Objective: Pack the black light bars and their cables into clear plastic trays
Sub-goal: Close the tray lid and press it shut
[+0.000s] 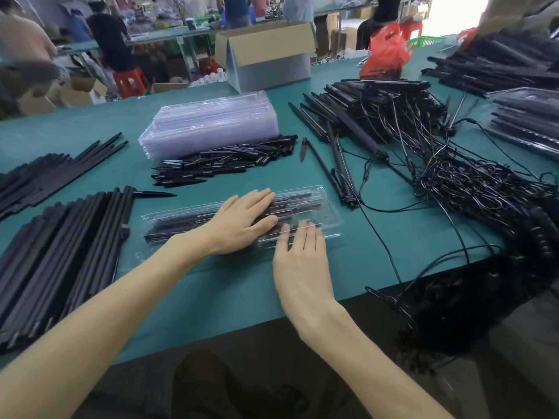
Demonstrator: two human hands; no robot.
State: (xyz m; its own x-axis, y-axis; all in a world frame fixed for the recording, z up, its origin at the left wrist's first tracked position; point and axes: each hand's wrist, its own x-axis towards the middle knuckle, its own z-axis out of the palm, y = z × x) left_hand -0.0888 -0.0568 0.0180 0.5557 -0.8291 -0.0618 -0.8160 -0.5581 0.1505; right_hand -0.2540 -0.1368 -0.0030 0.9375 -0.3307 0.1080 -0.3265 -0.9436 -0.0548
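A clear plastic tray (328,220) lies on the green table in front of me, with black light bars (187,223) inside it. My left hand (242,220) lies flat on the tray's middle, fingers straight and pressing down. My right hand (299,261) rests with straight fingertips on the tray's near right edge. A stack of empty clear trays (211,122) stands behind it. Light bars with tangled black cables (423,158) are heaped at the right.
Black spike pieces (230,161) lie in a pile before the tray stack. Long black rods (60,246) are stacked at the left. An open cardboard box (266,52) and a red bag (387,52) sit at the far edge. Filled trays (526,119) lie far right. People work behind.
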